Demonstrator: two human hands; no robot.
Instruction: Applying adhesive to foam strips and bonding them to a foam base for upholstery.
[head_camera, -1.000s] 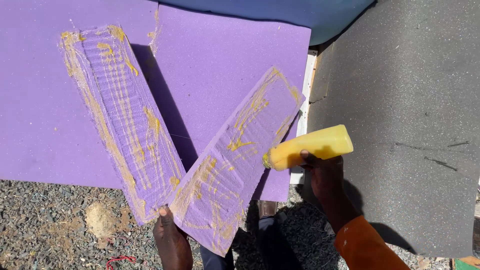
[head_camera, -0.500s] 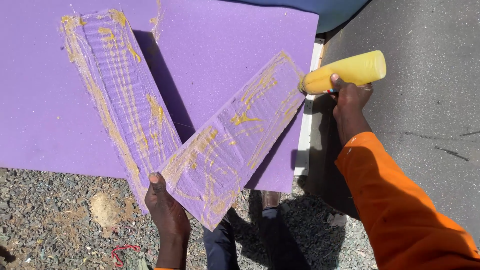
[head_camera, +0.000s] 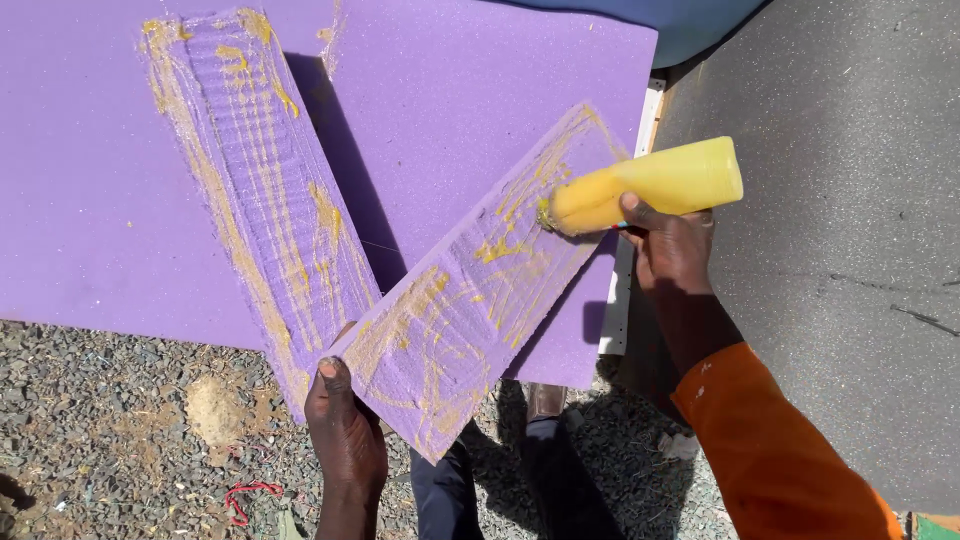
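Note:
My left hand (head_camera: 346, 432) grips the near ends of two purple foam strips, both streaked with yellow glue. The left strip (head_camera: 262, 190) runs up and to the left, and the right strip (head_camera: 480, 285) angles up to the right. My right hand (head_camera: 668, 243) holds a yellow squeeze bottle (head_camera: 650, 184) on its side, its nozzle touching the upper end of the right strip. An orange sleeve covers my right forearm.
A large purple foam board (head_camera: 470, 90) lies under the strips. Grey gravel (head_camera: 120, 440) with a sandy patch and a red string spreads at the lower left. A dark grey sheet (head_camera: 850, 250) lies to the right, with a white edge strip between. My legs and shoes show below.
The bottle has come back down from the dark sheet onto the upper end of the right strip. My left hand has kept its hold on the strips' near ends.

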